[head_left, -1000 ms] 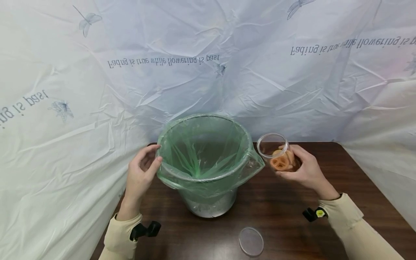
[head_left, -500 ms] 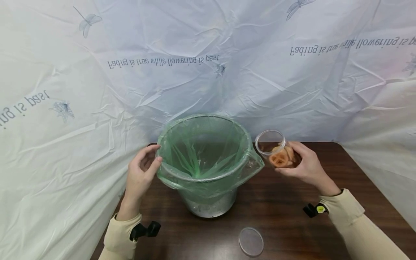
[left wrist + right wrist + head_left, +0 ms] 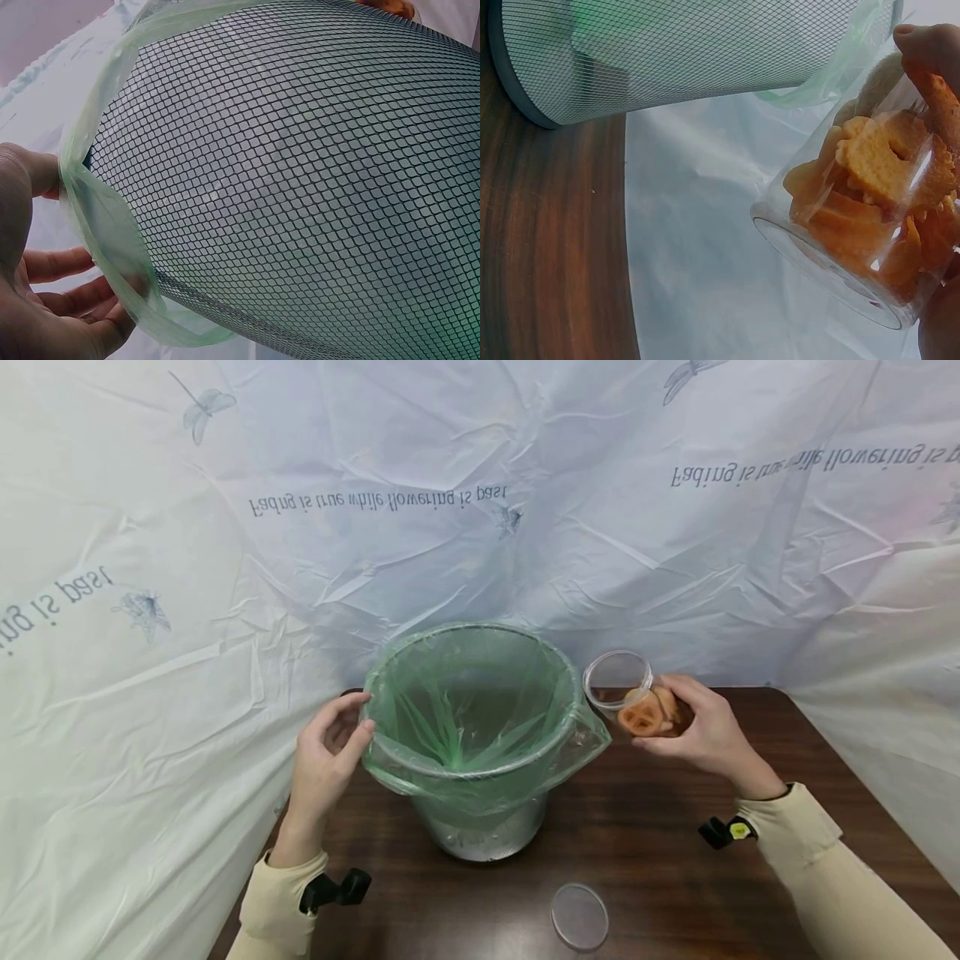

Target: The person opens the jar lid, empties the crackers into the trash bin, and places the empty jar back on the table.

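Observation:
A mesh trash can (image 3: pixel 483 835) lined with a thin green plastic bag (image 3: pixel 450 727) stands upright on the table. At its left rim, my left hand (image 3: pixel 322 756) touches the bag with thumb and fingertips; in the left wrist view some fingertips (image 3: pixel 139 281) show through the bag's folded edge. My right hand (image 3: pixel 705 727) grips a clear lidless jar (image 3: pixel 618 681), raised beside the can's right rim and tilted with its mouth towards the can. Orange-brown cookies (image 3: pixel 889 161), some wheel-shaped with holes, lie inside the jar. A clear round lid (image 3: pixel 580 917) lies flat on the table.
The dark wooden table (image 3: pixel 637 852) ends at a back edge just behind the can. White printed sheeting (image 3: pixel 525 585) hangs close behind and along both sides. A loose corner of the bag (image 3: pixel 588 739) sticks out at the can's right, below the jar.
My right hand has lifted the jar a little and brought it slightly left, nearer the can. My left hand, the can and the lid have stayed in place.

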A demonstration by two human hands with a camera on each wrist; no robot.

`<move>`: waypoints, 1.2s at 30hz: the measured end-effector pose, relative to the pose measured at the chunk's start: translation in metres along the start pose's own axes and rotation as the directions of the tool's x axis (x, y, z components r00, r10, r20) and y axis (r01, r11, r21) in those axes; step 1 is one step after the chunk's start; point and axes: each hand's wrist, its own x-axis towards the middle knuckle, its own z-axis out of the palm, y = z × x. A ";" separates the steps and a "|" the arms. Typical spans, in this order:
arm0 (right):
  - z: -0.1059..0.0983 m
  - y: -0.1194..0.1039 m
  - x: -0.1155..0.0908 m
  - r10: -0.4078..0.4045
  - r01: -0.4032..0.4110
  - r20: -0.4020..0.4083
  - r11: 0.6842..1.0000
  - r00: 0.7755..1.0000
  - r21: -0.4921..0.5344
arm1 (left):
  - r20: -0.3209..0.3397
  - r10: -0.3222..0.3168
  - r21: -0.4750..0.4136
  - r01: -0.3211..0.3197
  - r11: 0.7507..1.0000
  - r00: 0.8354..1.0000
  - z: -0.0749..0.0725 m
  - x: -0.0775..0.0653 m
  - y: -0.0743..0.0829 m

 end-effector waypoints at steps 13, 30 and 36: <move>-0.003 -0.004 0.011 -0.043 0.043 0.010 0.999 0.999 -0.011 | 0.001 -0.005 0.017 0.005 1.000 1.000 -0.001 -0.001 0.003; -0.008 -0.011 0.024 -0.046 0.049 0.058 0.998 0.997 -0.047 | 0.008 -0.011 0.024 0.011 1.000 1.000 -0.001 0.000 0.000; -0.010 -0.014 0.028 -0.059 0.063 0.063 0.996 0.996 -0.058 | 0.008 -0.012 0.029 0.011 1.000 1.000 -0.001 0.000 0.002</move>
